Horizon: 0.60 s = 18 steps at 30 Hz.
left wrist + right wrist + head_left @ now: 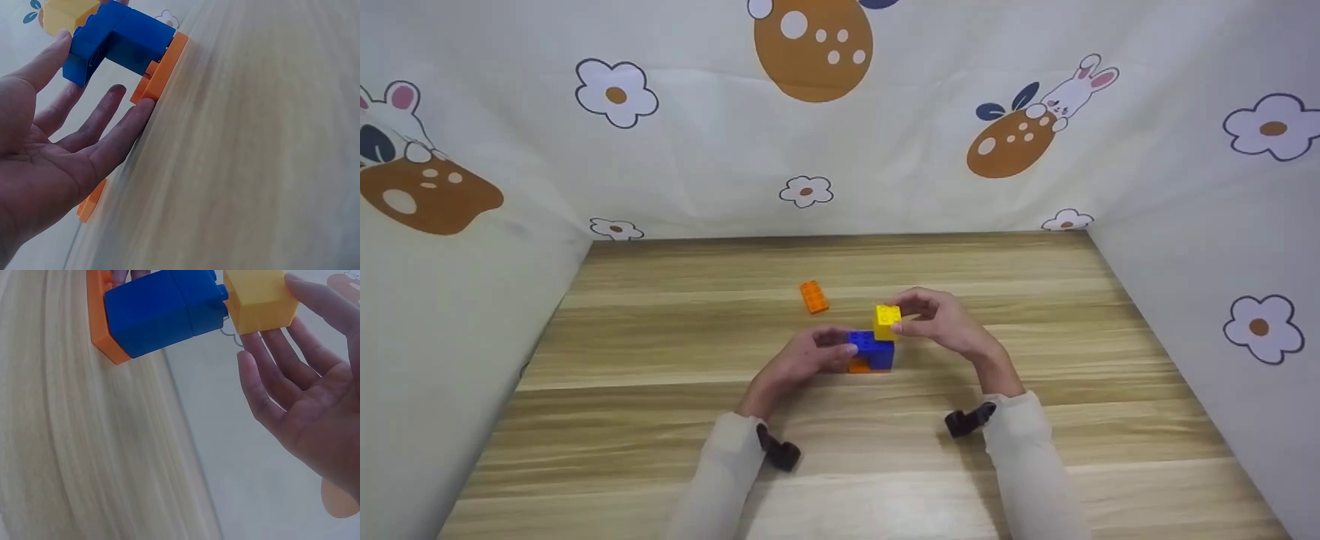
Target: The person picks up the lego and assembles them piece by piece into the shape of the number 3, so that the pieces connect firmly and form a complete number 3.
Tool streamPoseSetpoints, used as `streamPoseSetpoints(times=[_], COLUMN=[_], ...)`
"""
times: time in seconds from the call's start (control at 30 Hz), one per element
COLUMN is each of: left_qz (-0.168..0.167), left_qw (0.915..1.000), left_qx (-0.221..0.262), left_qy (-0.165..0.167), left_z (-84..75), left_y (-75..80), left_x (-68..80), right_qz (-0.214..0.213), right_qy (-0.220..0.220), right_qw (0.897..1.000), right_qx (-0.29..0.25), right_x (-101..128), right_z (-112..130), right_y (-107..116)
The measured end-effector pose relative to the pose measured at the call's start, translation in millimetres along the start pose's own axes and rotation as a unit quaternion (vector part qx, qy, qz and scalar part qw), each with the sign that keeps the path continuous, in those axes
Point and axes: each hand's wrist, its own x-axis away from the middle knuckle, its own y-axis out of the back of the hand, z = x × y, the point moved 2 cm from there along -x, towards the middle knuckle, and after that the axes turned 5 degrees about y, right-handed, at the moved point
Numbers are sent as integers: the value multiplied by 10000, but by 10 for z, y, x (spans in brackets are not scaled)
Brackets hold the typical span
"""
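A small stack stands mid-table: a flat orange brick (pixel 858 367) at the bottom with blue bricks (pixel 873 350) on it. A yellow brick (pixel 887 321) sits against the studs at the blue bricks' right end. My right hand (pixel 937 322) pinches the yellow brick (pixel 259 298) between thumb and fingers. My left hand (pixel 810 356) lies against the stack's left side. Its straight fingers (pixel 112 124) touch the blue bricks (pixel 118 42) and the orange base (pixel 163 67). Whether the yellow brick is pressed fully home cannot be told.
A loose orange brick (pixel 813 296) lies behind and to the left of the stack. The wooden table (pixel 1035 300) is walled on three sides by pale fabric (pixel 697 150) printed with flowers and rabbits. Black wrist mounts (pixel 780 452) sit on both sleeves.
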Motion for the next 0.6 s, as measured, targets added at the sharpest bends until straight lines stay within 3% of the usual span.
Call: streamPoseSetpoints(times=[0.6], left_qz=[64], left_qw=[9999], left_qx=[62], left_qy=[-80], left_z=[8], left_y=[-4], left_x=[-2], right_qz=[269], right_qy=[-132], right_qw=[9996], right_qx=[0], right_x=[19], right_z=[-10], right_y=[-29])
